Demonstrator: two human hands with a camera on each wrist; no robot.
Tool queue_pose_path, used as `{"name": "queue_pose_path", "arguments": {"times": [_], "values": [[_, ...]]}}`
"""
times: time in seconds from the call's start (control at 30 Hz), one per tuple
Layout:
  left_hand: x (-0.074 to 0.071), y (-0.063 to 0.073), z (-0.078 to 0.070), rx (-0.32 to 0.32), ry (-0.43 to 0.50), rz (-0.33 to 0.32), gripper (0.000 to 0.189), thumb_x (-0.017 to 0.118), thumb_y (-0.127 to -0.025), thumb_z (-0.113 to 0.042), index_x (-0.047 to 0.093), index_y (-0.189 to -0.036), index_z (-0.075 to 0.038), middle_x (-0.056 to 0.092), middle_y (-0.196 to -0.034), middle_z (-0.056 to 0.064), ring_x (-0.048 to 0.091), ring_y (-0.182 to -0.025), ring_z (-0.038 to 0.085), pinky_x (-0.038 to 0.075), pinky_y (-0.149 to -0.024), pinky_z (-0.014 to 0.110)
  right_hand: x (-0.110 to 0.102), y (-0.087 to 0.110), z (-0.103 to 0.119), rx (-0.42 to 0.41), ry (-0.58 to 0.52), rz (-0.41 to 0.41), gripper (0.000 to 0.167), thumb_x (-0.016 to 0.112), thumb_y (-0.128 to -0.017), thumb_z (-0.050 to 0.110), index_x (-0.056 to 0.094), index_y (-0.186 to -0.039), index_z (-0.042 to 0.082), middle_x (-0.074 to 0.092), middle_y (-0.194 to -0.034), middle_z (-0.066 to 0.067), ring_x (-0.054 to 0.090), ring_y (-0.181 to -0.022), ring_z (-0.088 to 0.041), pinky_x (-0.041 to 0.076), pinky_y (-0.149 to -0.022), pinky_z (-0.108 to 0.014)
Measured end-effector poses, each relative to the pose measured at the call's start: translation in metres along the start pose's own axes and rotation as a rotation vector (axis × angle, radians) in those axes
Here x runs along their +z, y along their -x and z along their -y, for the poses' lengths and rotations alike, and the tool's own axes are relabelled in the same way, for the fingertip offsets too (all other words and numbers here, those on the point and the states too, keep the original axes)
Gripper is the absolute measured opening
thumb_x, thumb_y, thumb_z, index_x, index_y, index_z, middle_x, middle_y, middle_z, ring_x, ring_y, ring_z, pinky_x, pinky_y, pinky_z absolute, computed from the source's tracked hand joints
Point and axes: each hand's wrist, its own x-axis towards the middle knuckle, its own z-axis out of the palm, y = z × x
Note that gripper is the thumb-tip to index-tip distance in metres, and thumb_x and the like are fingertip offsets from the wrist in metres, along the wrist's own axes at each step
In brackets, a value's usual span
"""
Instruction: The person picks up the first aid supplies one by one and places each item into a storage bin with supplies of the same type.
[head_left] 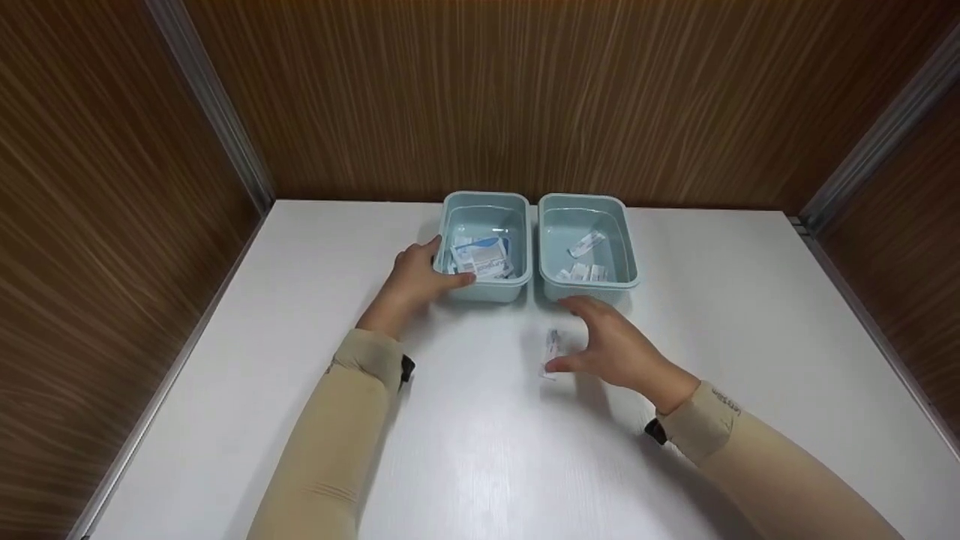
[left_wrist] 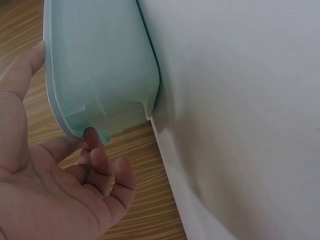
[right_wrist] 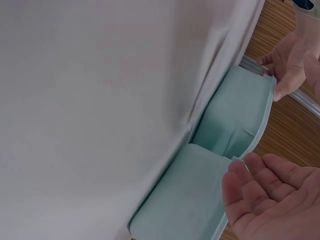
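Observation:
My left hand (head_left: 420,277) holds the near left corner of a light blue plastic bin (head_left: 487,292), thumb over the front rim and fingers along its side. Inside lie several flat white-and-blue packets (head_left: 484,259), one printed "surgical". My right hand (head_left: 619,345) hovers in front of a second light blue bin (head_left: 586,201), with thumb and fingers spread apart and nothing held. A small, narrow white packet (head_left: 553,345) lies flat on the table, and the right thumb overlaps it in the head view. The right bin contains several small white packets (head_left: 586,244).
The two bins stand side by side at the back of a white table (head_left: 480,450), close to a wood-grain panel (head_left: 480,97). More wood-grain panels enclose the left and right sides, with metal strips at the corners.

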Motion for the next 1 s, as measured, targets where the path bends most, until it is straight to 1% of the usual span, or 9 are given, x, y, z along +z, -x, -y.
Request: {"name": "queue_pose_path", "arguments": {"times": [0.1, 0.17, 0.3, 0.57, 0.67, 0.83, 0.9, 0.97, 1.0], "values": [[0.001, 0.001, 0.002, 0.010, 0.006, -0.009, 0.109, 0.093, -0.093, -0.046, 0.034, -0.179, -0.013, 0.054, -0.166, 0.020, 0.051, -0.146, 0.034, 0.044, -0.131, 0.055, 0.006, 0.000, -0.002, 0.010, 0.009, 0.014, 0.108, 0.108, -0.075, 0.038, 0.056, -0.163, 0.003, 0.060, -0.165, -0.019, 0.061, -0.150, -0.043, 0.047, -0.128, -0.062], [0.002, 0.001, 0.002, 0.016, 0.016, -0.014, 0.108, 0.094, -0.093, -0.044, 0.035, -0.178, -0.013, 0.055, -0.164, 0.020, 0.051, -0.145, 0.034, 0.045, -0.131, 0.055, 0.009, 0.000, -0.003, 0.012, 0.029, 0.025, 0.108, 0.108, -0.076, 0.038, 0.055, -0.163, 0.001, 0.060, -0.165, -0.021, 0.059, -0.151, -0.044, 0.047, -0.129, -0.063], [0.003, 0.002, 0.002, 0.005, 0.022, -0.010, 0.107, 0.093, -0.094, -0.044, 0.034, -0.179, -0.014, 0.053, -0.167, 0.019, 0.050, -0.148, 0.033, 0.042, -0.133, 0.056, 0.014, -0.001, -0.005, 0.016, 0.074, 0.051, 0.110, 0.108, -0.076, 0.039, 0.054, -0.162, -0.002, 0.059, -0.166, -0.023, 0.055, -0.156, -0.045, 0.043, -0.132, -0.063], [0.003, 0.002, 0.002, 0.004, 0.029, 0.000, 0.105, 0.092, -0.095, -0.043, 0.036, -0.178, -0.015, 0.056, -0.161, 0.018, 0.050, -0.141, 0.033, 0.044, -0.130, 0.057, 0.019, -0.005, -0.006, 0.027, 0.236, 0.123, 0.125, 0.109, -0.071, 0.048, 0.049, -0.164, -0.008, 0.056, -0.168, -0.028, 0.051, -0.159, -0.048, 0.042, -0.134, -0.060], [0.003, 0.002, 0.001, 0.006, 0.024, 0.001, 0.105, 0.092, -0.095, -0.043, 0.035, -0.179, -0.015, 0.055, -0.163, 0.019, 0.050, -0.143, 0.033, 0.043, -0.131, 0.057, 0.021, -0.007, -0.007, 0.025, 0.280, 0.139, 0.124, 0.109, -0.071, 0.049, 0.049, -0.163, -0.010, 0.058, -0.165, -0.029, 0.053, -0.157, -0.048, 0.044, -0.133, -0.058], [0.001, 0.002, 0.000, 0.008, 0.017, 0.000, 0.105, 0.092, -0.095, -0.044, 0.035, -0.179, -0.016, 0.053, -0.165, 0.019, 0.049, -0.145, 0.034, 0.043, -0.132, 0.058, 0.022, -0.007, -0.008, -0.015, 0.317, 0.130, 0.114, 0.108, -0.073, 0.045, 0.055, -0.156, -0.013, 0.065, -0.157, -0.031, 0.060, -0.150, -0.049, 0.047, -0.130, -0.057], [0.001, 0.002, -0.001, 0.012, 0.013, -0.002, 0.105, 0.092, -0.095, -0.045, 0.035, -0.179, -0.015, 0.053, -0.165, 0.020, 0.048, -0.146, 0.034, 0.042, -0.132, 0.058, 0.022, -0.007, -0.008, -0.032, 0.318, 0.117, 0.107, 0.108, -0.073, 0.041, 0.059, -0.151, -0.014, 0.069, -0.151, -0.030, 0.064, -0.145, -0.048, 0.050, -0.128, -0.056], [0.001, 0.001, 0.000, 0.022, 0.000, -0.004, 0.106, 0.092, -0.095, -0.045, 0.035, -0.178, -0.014, 0.055, -0.164, 0.021, 0.051, -0.144, 0.035, 0.044, -0.130, 0.057, 0.022, -0.007, -0.008, -0.046, 0.296, 0.100, 0.086, 0.108, -0.073, 0.034, 0.069, -0.136, -0.010, 0.078, -0.131, -0.024, 0.073, -0.125, -0.042, 0.059, -0.115, -0.053], [0.001, 0.001, 0.000, 0.023, -0.003, -0.005, 0.106, 0.092, -0.095, -0.045, 0.035, -0.178, -0.014, 0.055, -0.164, 0.021, 0.052, -0.144, 0.035, 0.045, -0.130, 0.057, 0.023, -0.007, -0.008, -0.056, 0.288, 0.089, 0.077, 0.108, -0.073, 0.032, 0.072, -0.128, -0.008, 0.080, -0.120, -0.019, 0.074, -0.115, -0.038, 0.061, -0.108, -0.051]]}}
